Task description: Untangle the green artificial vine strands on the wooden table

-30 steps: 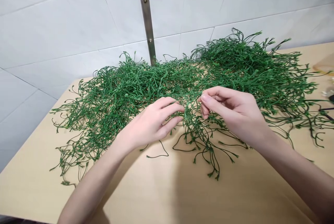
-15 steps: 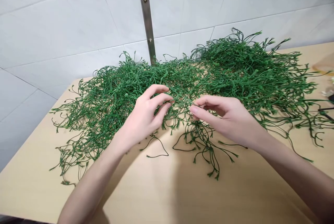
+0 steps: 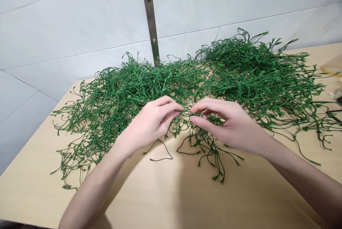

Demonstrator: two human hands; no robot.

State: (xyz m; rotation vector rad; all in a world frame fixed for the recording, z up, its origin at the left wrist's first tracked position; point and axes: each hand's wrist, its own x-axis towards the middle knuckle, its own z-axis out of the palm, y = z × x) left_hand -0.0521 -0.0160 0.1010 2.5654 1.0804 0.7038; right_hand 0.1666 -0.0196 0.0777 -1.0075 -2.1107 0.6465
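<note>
A wide tangled heap of green artificial plant strands (image 3: 227, 76) lies across the back of the light wooden table (image 3: 171, 200). My left hand (image 3: 152, 122) and my right hand (image 3: 227, 124) meet at the front edge of the heap, fingertips almost touching. Both pinch the same thin green strand (image 3: 187, 113) between thumb and fingers. Below the hands a bunch of branching sprigs (image 3: 211, 150) trails toward me on the tabletop.
A metal bracket strip (image 3: 151, 26) is screwed to the white tiled wall (image 3: 66, 26) behind the heap. A loose dark strand (image 3: 160, 150) lies under my left wrist. Small dark objects (image 3: 335, 109) sit at the table's right edge.
My hands, apart half a second ago, have closed in on each other. The left fingers have curled shut and the right hand has moved left, both now pinching one strand.
</note>
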